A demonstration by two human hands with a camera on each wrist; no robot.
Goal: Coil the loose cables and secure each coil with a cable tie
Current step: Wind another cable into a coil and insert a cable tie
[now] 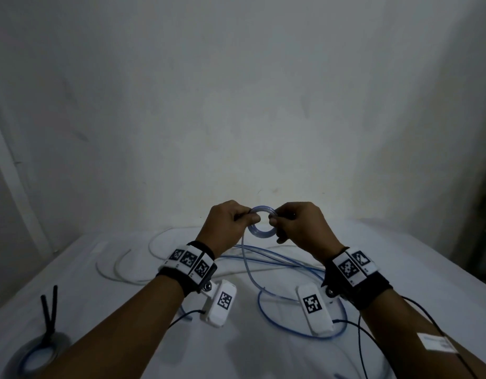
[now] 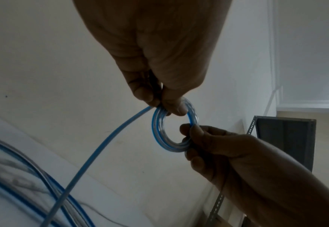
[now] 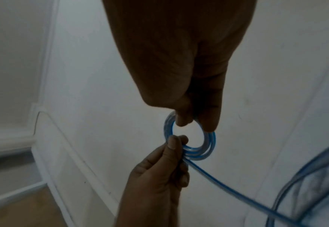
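Blue-striped clear cable is wound into a small tight coil (image 1: 261,222) that I hold up above the white table (image 1: 132,318), both hands closed on it from opposite sides. My left hand (image 1: 231,221) pinches the coil's left side between thumb and forefinger, the other fingers curled in behind; in the left wrist view that thumb tip (image 2: 176,107) presses on the top of the ring. My right hand (image 1: 299,222) pinches the right side, thumb in front and fingers folded behind, and the right wrist view shows the thumb tip (image 3: 181,121) just inside the ring.

From the left side of the coil, where my left fingers grip, the loose cable (image 1: 246,265) drops down to the table. There it joins several long slack strands (image 1: 280,259) that run across the middle of the table between my wrists, with one wide loop (image 1: 263,313) lying near me under my right wrist. A thin white cable (image 1: 121,266) curves in arcs on the table, left of my left wrist.

Near the left corner of the table lies a finished coil (image 1: 35,352), blue inside a darker ring, with two black cable tie tails (image 1: 49,307) sticking up from its far edge. Behind the table stands a plain white wall (image 1: 236,105), and the left wrist view shows a dark metal shelf frame (image 2: 288,138) off to the right.
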